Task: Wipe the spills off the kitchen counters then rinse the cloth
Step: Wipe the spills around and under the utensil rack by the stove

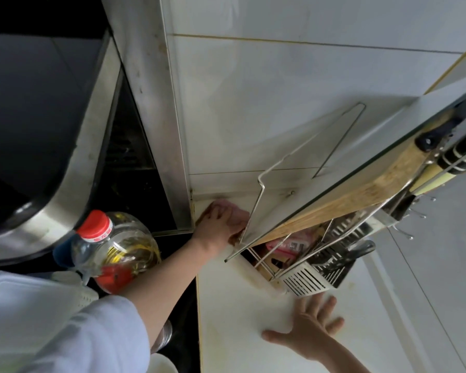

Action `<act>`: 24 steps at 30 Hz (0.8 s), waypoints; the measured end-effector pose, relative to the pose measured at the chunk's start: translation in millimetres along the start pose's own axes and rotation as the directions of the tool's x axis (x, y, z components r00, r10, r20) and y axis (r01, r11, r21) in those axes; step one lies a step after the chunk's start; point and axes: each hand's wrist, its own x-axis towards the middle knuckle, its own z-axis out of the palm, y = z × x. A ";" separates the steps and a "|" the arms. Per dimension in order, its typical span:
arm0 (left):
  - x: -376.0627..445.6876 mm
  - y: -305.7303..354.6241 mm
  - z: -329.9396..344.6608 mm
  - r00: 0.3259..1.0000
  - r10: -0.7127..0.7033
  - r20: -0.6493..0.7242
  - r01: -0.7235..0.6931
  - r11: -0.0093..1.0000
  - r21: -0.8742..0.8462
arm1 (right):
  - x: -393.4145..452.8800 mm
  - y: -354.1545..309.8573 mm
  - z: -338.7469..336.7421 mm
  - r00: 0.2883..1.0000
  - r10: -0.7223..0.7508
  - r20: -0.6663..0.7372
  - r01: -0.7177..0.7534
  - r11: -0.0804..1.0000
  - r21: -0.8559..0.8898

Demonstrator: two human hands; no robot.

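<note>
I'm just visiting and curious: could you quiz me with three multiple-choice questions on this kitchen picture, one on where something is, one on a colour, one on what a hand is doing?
1. Where is the cloth?
A. in the back corner of the counter, by the wall
B. draped over the oil bottle
C. under the flat hand

2. What colour is the oil bottle cap?
A. blue
B. red
C. green

3. How is the right hand?
A. gripping a knife
B. closed in a fist
C. flat on the counter, fingers spread

Answers: 1 A, the left hand presses it there beside the rack. 2 B, the cap is plainly red. 3 C, it holds nothing.
</note>
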 end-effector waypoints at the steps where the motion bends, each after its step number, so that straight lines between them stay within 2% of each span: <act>1: 4.3 0.0 -3.2 0.998 0.039 -0.047 -0.038 0.999 0.005 | 0.6 -0.3 0.0 1.000 -0.001 0.002 0.001 1.000 -0.002; 3: 14.1 0.1 -7.3 0.981 0.118 -0.152 -0.124 0.992 -0.030 | 1.7 -0.6 -0.1 1.000 0.006 0.005 -0.006 1.000 -0.004; 5: 18.8 3.4 -9.5 0.980 0.092 -0.178 -0.117 0.984 -0.136 | 1.8 -0.7 -0.4 1.000 0.017 0.009 -0.017 1.000 -0.010; 6: 19.4 3.8 -8.2 0.984 0.066 -0.167 -0.094 0.981 -0.168 | 1.6 -0.7 -0.7 1.000 0.020 0.011 -0.020 1.000 -0.010; 9: 5.1 5.6 -2.0 0.997 -0.032 -0.077 0.024 0.995 -0.093 | 0.8 -1.4 -1.7 1.000 0.017 0.015 -0.017 1.000 -0.014; 12: 1.6 5.2 3.5 0.988 -0.146 -0.041 0.140 0.983 -0.120 | -0.9 -2.4 -2.3 1.000 0.019 0.018 -0.019 1.000 -0.015; 15: 10.4 10.7 -15.3 0.995 -0.087 -0.046 0.084 0.994 -0.068 | -1.9 -4.6 -3.1 0.999 0.018 0.038 -0.018 1.000 0.001; 18: 23.7 10.7 -27.6 1.000 -0.017 0.024 0.020 0.994 -0.109 | 0.3 -4.4 -3.2 0.999 0.012 0.040 -0.013 1.000 0.016; 20: 25.6 9.5 -20.2 0.999 -0.003 0.036 0.005 0.998 -0.060 | 0.4 -4.0 -3.4 0.999 0.014 0.041 -0.015 1.000 0.015; 24: 12.8 2.6 2.1 0.986 -0.160 0.050 0.164 0.982 -0.091 | -2.5 -2.5 -3.2 0.999 0.019 0.040 -0.018 1.000 -0.013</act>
